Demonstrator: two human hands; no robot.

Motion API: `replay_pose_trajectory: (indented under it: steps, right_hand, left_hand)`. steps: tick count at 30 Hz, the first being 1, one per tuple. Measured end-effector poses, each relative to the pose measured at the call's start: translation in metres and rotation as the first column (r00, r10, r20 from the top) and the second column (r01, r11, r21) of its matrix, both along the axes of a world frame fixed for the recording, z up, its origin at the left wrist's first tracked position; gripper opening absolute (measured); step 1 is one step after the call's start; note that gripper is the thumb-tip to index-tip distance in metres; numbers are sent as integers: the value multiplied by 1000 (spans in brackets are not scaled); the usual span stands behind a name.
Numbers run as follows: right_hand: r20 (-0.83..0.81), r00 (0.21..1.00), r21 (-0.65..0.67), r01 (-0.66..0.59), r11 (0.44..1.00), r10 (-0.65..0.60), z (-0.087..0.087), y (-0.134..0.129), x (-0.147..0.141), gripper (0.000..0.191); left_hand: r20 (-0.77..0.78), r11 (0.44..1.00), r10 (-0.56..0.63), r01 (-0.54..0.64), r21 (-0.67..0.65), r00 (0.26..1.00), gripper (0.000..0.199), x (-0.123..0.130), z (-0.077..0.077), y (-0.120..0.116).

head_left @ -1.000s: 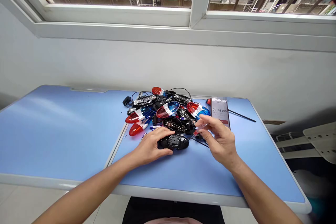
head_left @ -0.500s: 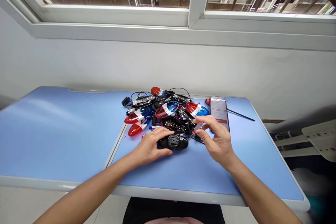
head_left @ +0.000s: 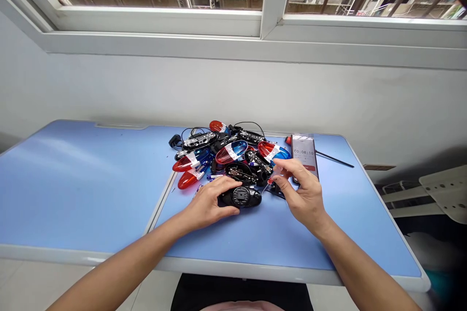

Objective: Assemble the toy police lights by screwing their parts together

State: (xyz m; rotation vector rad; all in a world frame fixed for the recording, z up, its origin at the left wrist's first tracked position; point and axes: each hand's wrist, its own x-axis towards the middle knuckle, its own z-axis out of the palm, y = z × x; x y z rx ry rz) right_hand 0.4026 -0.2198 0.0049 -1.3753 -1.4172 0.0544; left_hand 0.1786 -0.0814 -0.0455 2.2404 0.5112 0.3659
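Note:
On the blue table, a black oval housing (head_left: 248,197) lies with a round ribbed disc facing up. My left hand (head_left: 211,203) grips its left end between thumb and fingers. My right hand (head_left: 299,192) pinches a small screwdriver (head_left: 270,181) with a red collar, its thin shaft slanting down to the housing's right end. Whether the tip sits in a screw is too small to tell. Behind the housing is a pile of opened black housings (head_left: 239,172) and red-and-blue lenses (head_left: 232,151). A black part, partly hidden by my right fingers, lies under them.
A phone (head_left: 304,153) showing a timer lies at the right of the pile. A long black rod (head_left: 334,159) extends right from behind it. The wall and window frame (head_left: 153,22) rise behind the table (head_left: 91,194).
My right thumb and fingers have shifted slightly around the screwdriver handle. My left hand and the housing stay in place.

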Motion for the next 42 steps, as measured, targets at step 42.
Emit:
replay_pose_trajectory:
  steps: [42]
  right_hand:
    - [-21,996,50,-80,996,81,-2,1,-2,39]
  left_hand:
    - [-2,1000,5,-5,-16,1000,58,0,-3,-1]
